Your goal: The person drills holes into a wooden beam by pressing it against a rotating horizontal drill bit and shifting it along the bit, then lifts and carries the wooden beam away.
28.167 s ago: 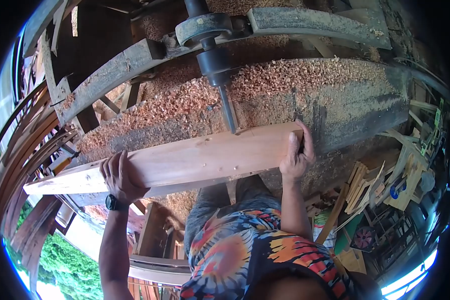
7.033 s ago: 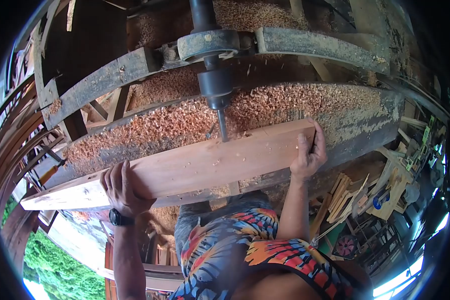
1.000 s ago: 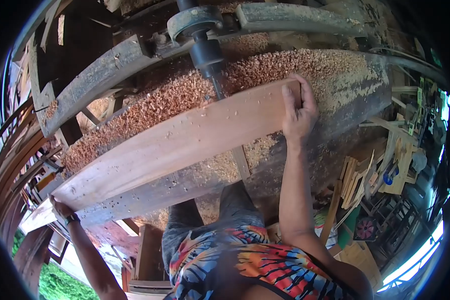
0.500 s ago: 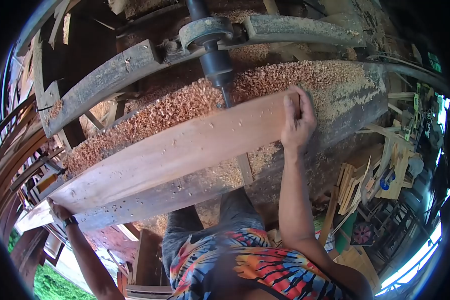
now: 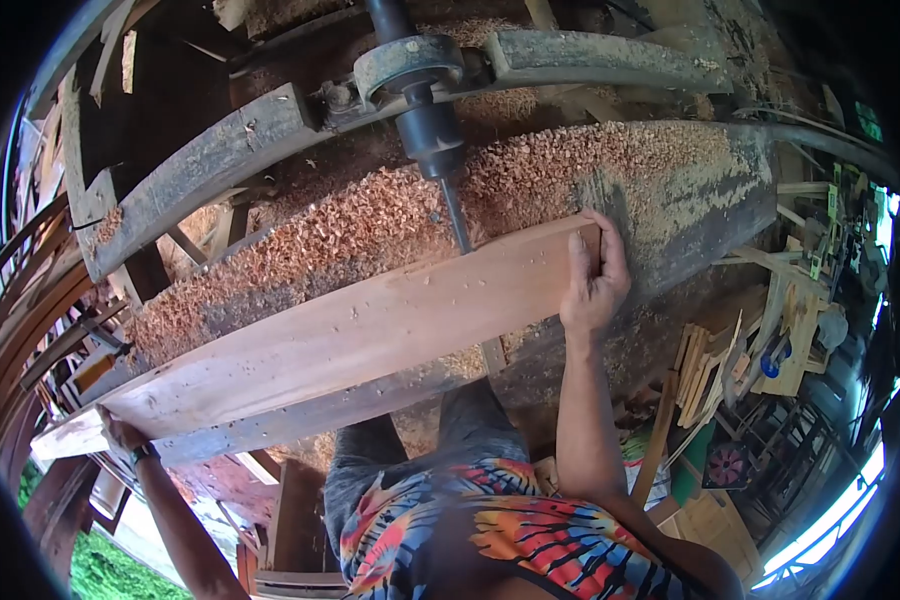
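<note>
A long, smooth wooden plank point(image 5: 340, 335) lies slanted across the worktop, with small chips scattered on its face. My right hand point(image 5: 595, 285) is closed round its right end, thumb on top and fingers curled over the end. At the far left, my left hand point(image 5: 123, 432) grips the plank's near edge, its fingers partly hidden. A drill bit point(image 5: 456, 215) in a dark chuck point(image 5: 430, 135) points down, its tip at the plank's far edge near the middle; whether it touches cannot be made out.
Curly wood shavings point(image 5: 370, 215) are heaped behind the plank on the worktop point(image 5: 710, 235). A thick, worn wooden beam point(image 5: 200, 170) runs behind the chuck. Offcuts point(image 5: 705, 370) are stacked at the right, and curved wooden pieces point(image 5: 35, 290) stand at the left.
The plank has shifted toward my body, my right hand moving down with its end. More of the bit shows, and a bare strip of worktop appears between the shavings and the plank.
</note>
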